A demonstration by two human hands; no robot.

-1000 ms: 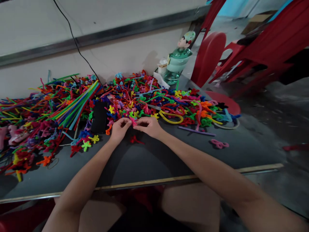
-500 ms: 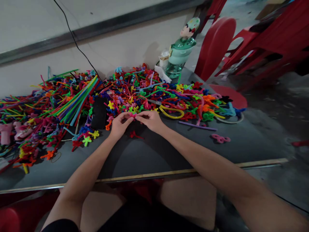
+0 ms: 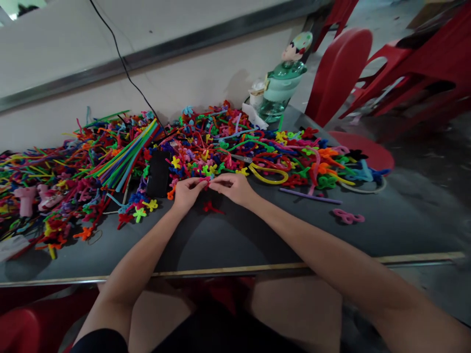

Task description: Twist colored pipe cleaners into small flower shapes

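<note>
Between my fingertips is a small pink pipe-cleaner piece (image 3: 207,180), mostly hidden by the fingers. My left hand (image 3: 187,192) pinches it from the left, thumb and forefinger pressed together. From the other side my right hand (image 3: 235,189) pinches at the same piece, its fingers bent. Just below the hands a red pipe-cleaner shape (image 3: 212,208) with a tail lies on the dark table (image 3: 228,240). Yellow-handled scissors (image 3: 270,174) rest behind and right of my right hand. A black phone (image 3: 158,174) lies left of my left hand.
A colourful heap of pipe-cleaner shapes (image 3: 206,132) spreads along the wall, with a bundle of straight stems (image 3: 128,159) on it. A green bottle (image 3: 279,93) stands at the back. To the right lie a purple stem (image 3: 311,196) and a pink looped shape (image 3: 348,216). Red chairs (image 3: 340,73) stand beyond.
The whole view has shifted, so the scene sits slightly further right and lower. Both hands stay together at the pink piece, with the fingers slightly rearranged.
</note>
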